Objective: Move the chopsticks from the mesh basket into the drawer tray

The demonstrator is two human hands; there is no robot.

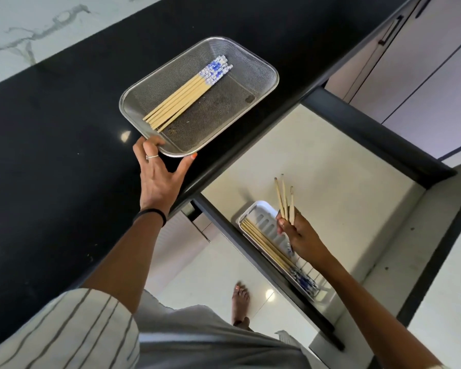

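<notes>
2 hands work over a black counter (51, 115) and open drawer (317, 155): the left hand (159, 171) grips the mesh basket (261, 75) rim, chopsticks (186, 94) inside; the right hand (302, 237) pinches 3 chopsticks (284, 198) above the white tray (261, 209).

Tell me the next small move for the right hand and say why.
Probably lower the right hand and lay its three chopsticks into the white tray beside those already there. They are held tips-up just above the tray, while more wait in the mesh basket, which the left hand grips.
</notes>
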